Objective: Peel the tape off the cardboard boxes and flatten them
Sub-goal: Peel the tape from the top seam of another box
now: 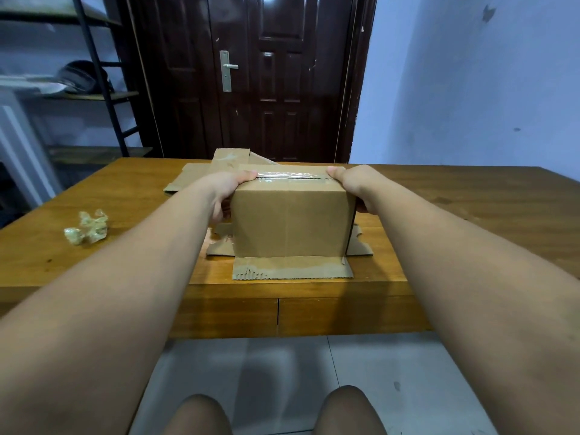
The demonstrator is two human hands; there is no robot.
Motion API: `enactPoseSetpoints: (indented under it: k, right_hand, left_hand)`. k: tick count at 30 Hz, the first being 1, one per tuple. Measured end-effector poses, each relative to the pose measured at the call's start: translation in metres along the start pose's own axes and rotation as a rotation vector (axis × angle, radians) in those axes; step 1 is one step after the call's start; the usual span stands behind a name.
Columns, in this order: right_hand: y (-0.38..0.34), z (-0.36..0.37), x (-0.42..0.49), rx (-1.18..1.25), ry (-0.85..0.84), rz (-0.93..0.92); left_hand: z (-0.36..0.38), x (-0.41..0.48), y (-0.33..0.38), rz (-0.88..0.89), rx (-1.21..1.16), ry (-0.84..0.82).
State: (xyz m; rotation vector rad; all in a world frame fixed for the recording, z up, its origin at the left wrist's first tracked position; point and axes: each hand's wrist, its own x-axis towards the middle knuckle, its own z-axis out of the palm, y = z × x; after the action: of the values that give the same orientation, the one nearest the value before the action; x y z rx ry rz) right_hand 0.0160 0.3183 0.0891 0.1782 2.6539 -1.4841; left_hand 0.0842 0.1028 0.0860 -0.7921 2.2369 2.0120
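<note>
Wooden table (455, 202): flattened cardboard (194, 180) behind, tape wad (88, 229) aside. Left hand (226, 191) and right hand (353, 186) grip the cardboard box (288, 221), top tape (292, 175) not yet peeled.

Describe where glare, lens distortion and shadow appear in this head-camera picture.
Head view: glare streaks the tape on the box top and spots the door; the wide lens swells the forearms; soft shadows lie on the floor; the shelf at the left edge looks blurred.

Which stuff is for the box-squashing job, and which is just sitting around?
For the job: cardboard box, gripped by left hand and right hand; clear tape along its top; flattened cardboard behind it; crumpled tape wad.
Just lying about: dark door; metal shelf.
</note>
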Motion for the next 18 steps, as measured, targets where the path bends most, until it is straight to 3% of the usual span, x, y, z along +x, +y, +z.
enactPoseSetpoints:
  k: [18]
  right_hand:
    - [0.010,0.005,0.013,0.138,0.069,0.020]
  left_hand:
    - [0.005,-0.003,0.000,0.036,-0.055,-0.010]
